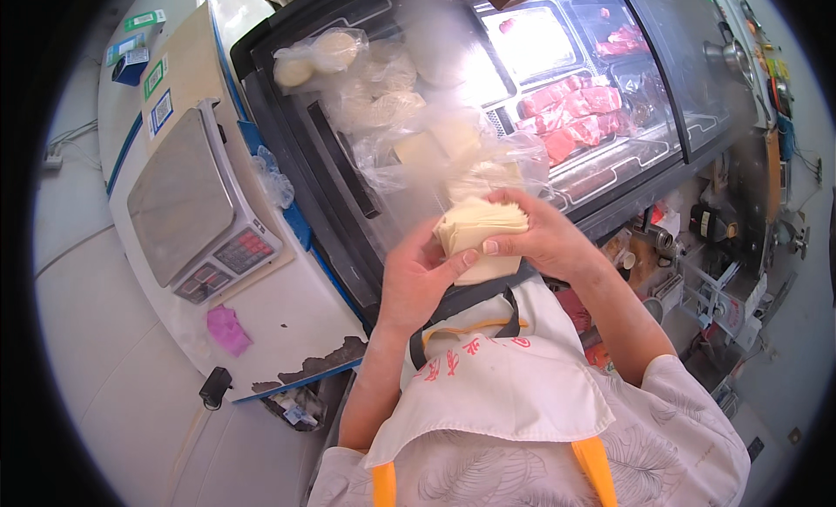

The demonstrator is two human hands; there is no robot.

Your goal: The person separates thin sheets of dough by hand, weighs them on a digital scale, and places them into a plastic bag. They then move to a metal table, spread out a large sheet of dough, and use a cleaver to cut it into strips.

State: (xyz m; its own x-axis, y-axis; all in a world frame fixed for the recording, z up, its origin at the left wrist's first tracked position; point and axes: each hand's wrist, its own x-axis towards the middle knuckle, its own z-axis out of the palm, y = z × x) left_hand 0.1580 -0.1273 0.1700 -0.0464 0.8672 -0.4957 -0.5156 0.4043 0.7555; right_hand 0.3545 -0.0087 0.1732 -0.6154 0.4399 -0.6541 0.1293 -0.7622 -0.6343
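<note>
A thick stack of pale yellow dough wrappers [484, 228] is held between my two hands, in front of the apron. My left hand [415, 276] grips its left side, with the thumb across the near face. My right hand [544, 237] closes round the right side, its thumb also pressed on the near face. The top edges of the sheets fan slightly apart. Just beyond, clear plastic bags [488, 172] with more pale square sheets lie on the display case. Farther back are bags of round pale wrappers [383, 76].
A glass-topped display case [610, 172] holds raw meat [570, 115] on the right. To the left, a white counter carries a weighing scale [187, 206], a pink cloth or bag [228, 329] and a black power adapter [215, 388]. Cluttered shelves [697, 289] stand at the right.
</note>
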